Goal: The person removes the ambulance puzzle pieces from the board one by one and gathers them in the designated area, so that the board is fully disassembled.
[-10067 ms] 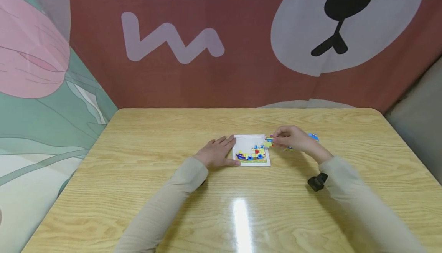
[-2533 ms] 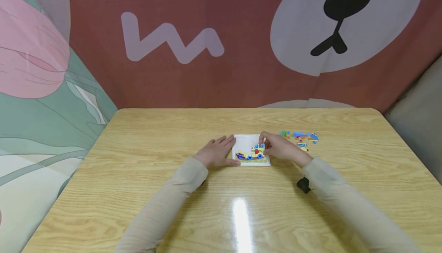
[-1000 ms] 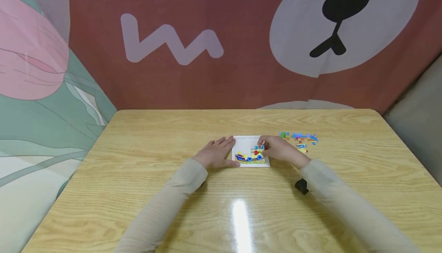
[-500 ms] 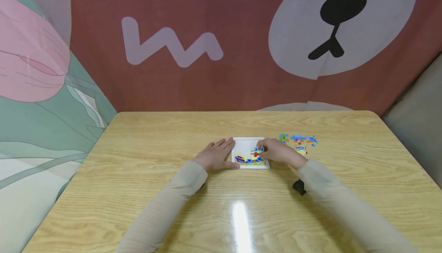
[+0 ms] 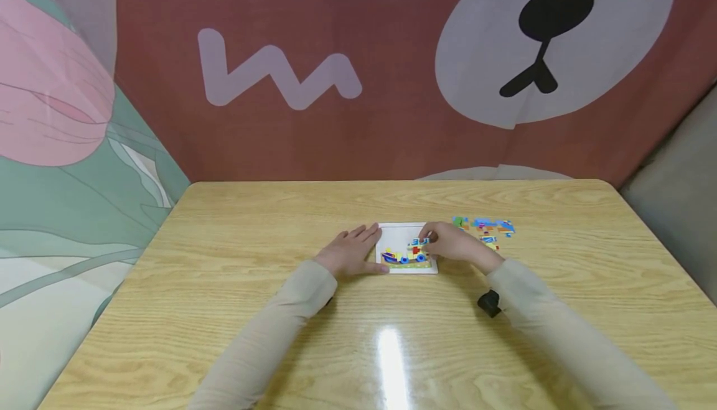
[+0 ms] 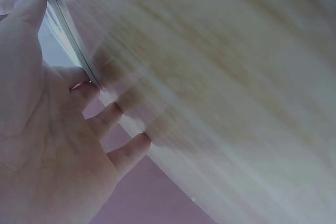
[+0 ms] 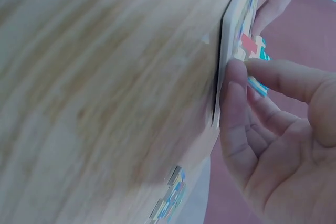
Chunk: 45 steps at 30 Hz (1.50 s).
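A shallow white puzzle tray [image 5: 396,234] lies on the table, its lower part filled with a picture of a yellow and blue vehicle; the upper part shows bare white. My left hand [image 5: 350,252] rests with fingers spread along the tray's left edge, the thumb at its lower left corner. At the tray's right side my right hand [image 5: 456,243] pinches a small puzzle piece [image 7: 257,86] between thumb and fingertips. In the right wrist view this piece, with turquoise on it, stands tilted at the tray's rim, partly hidden by the fingers.
Several loose puzzle pieces [image 5: 486,222] in blue, green and orange lie right of the tray, beyond the right hand. A yellow and blue piece [image 5: 488,239] lies nearer. A black wrist camera [image 5: 490,303] hangs under the right sleeve. A printed cloth [image 5: 336,136] stands behind the table.
Ten seconds ago the right hand held a piece just right of the tray; it has since moved left over the tray's right side. Lately it shifts only slightly there. The left hand stays.
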{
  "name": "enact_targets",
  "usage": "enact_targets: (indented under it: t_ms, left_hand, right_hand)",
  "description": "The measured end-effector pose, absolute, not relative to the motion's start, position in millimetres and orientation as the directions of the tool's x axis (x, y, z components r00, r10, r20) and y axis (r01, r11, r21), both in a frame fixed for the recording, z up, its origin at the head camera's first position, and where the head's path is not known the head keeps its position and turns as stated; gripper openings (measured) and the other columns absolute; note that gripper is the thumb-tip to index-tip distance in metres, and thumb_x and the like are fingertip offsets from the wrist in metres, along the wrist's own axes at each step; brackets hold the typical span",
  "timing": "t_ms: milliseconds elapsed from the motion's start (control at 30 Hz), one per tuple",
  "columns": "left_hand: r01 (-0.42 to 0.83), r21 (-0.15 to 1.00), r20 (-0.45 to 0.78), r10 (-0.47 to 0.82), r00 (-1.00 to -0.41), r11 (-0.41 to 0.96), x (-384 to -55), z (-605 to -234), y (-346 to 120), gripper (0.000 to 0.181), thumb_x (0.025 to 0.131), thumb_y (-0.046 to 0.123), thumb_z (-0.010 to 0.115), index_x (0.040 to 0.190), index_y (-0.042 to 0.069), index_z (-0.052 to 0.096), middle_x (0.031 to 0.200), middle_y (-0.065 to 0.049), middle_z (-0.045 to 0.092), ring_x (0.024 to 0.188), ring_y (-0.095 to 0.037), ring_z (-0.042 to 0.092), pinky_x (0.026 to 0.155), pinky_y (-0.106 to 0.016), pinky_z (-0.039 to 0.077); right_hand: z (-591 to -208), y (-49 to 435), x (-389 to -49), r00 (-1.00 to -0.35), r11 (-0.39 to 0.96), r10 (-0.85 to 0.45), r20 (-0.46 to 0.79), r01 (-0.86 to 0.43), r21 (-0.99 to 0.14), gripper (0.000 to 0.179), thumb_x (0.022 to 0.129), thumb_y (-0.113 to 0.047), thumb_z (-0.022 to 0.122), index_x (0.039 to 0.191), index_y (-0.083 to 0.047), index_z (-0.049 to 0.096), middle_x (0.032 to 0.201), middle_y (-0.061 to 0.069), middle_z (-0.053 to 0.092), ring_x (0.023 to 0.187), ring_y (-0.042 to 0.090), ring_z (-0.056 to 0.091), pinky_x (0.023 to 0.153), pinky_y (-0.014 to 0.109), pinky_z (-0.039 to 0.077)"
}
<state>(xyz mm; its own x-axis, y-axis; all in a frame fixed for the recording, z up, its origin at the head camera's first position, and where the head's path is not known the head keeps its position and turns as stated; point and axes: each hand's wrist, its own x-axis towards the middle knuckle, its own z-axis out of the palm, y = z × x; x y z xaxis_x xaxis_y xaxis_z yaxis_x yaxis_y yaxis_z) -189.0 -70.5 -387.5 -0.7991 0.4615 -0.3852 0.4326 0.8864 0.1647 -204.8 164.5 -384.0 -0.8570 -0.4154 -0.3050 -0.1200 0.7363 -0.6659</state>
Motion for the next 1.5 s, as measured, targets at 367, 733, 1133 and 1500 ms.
enact_targets:
  t_ms: [367,733,1133,1500]
  left_hand:
    - [0.428,0.161,-0.384,0.456,-0.803,0.889,-190,-388,-71,0.091,0.088,0.07,0.042,0.155,0.02,0.008,0.163,0.007,0.003,0.151,-0.02,0.009,0.123,-0.045,0.013]
    - [0.434,0.168,-0.374,0.465,-0.802,0.885,-189,-389,-72,0.09,0.088,0.069,0.043,0.155,0.019,0.009,0.163,0.005,0.005,0.151,-0.02,0.01,0.123,-0.046,0.014]
    - [0.435,0.148,-0.383,0.457,-0.803,0.888,-190,-390,-70,0.091,0.088,0.071,0.042,0.155,0.019,0.009,0.163,0.006,0.005,0.151,-0.02,0.01,0.123,-0.045,0.015]
    - [0.437,0.156,-0.391,0.461,-0.797,0.886,-191,-389,-71,0.091,0.088,0.071,0.041,0.155,0.02,0.007,0.163,0.007,0.003,0.151,-0.019,0.008,0.123,-0.046,0.014]
  right_hand:
    - [-378,162,-199,-0.878,0.714,-0.414,-0.242,-0.148,-0.684,0.005,0.094,-0.001,0.054,0.097,-0.001,0.051,0.069,0.01,0.061,0.058,0.016,0.057,0.053,0.023,0.041]
    - [-380,158,-196,-0.884,0.798,-0.413,-0.218,-0.236,-0.555,0.017,0.088,-0.003,0.062,0.101,-0.008,0.052,0.067,0.003,0.056,0.052,0.012,0.043,0.05,0.023,0.034]
    - [-383,162,-199,-0.879,0.716,-0.416,-0.234,-0.157,-0.68,0.016,0.09,0.0,0.058,0.104,-0.003,0.052,0.069,0.003,0.049,0.056,0.012,0.044,0.053,0.023,0.038]
    - [-377,174,-201,-0.903,0.655,-0.388,-0.182,-0.131,-0.744,0.022,0.095,-0.005,0.053,0.115,0.0,0.06,0.104,0.021,0.06,0.09,0.025,0.06,0.067,0.027,0.051]
